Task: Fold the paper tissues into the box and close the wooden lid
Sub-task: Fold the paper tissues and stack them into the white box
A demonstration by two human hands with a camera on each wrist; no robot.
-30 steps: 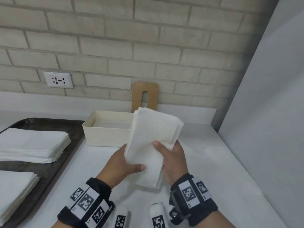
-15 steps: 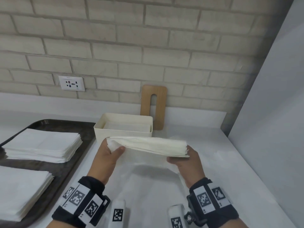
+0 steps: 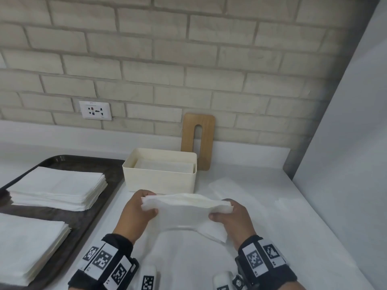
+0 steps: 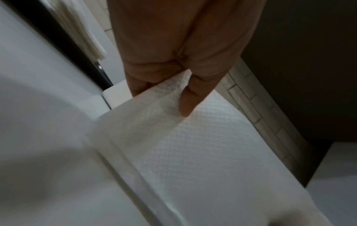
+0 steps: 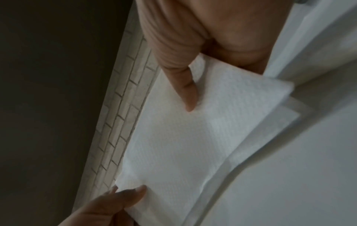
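Tray: dark tray (image 3: pixel 88 218) at the far left of the white counter (image 3: pixel 282 216), carrying 2 stacks of flat paper tissues, far stack (image 3: pixel 58 187) and near stack (image 3: pixel 27 245)
Socket: white wall socket (image 3: pixel 95 110) on the brick wall, above the tray's far end
Left hand: left hand (image 3: pixel 137 214) pinches the left end of the folded tissue bundle (image 3: pixel 186 208), thumb on the near side, fingers curled behind; the left wrist view shows the thumb (image 4: pixel 190 97) pressed on the embossed paper (image 4: pixel 203 152)
Tissue bundle: held in the air between the 2 hands, just in front of the box and above the counter, long edge running left to right; a loose corner hangs lower at the right
Box: cream box (image 3: pixel 161 181) open on the counter just beside the tray, with tissues (image 3: pixel 165 165) already lying inside
Lid: wooden lid (image 3: pixel 198 141) with a long slot, standing upright against the wall behind the box's right corner, not on the box
Right hand: right hand (image 3: pixel 232 218) grips the bundle's right end; the right wrist view shows its thumb (image 5: pixel 187 91) on the paper (image 5: pixel 183 137) and the other hand's fingers (image 5: pixel 123 197) at the far end
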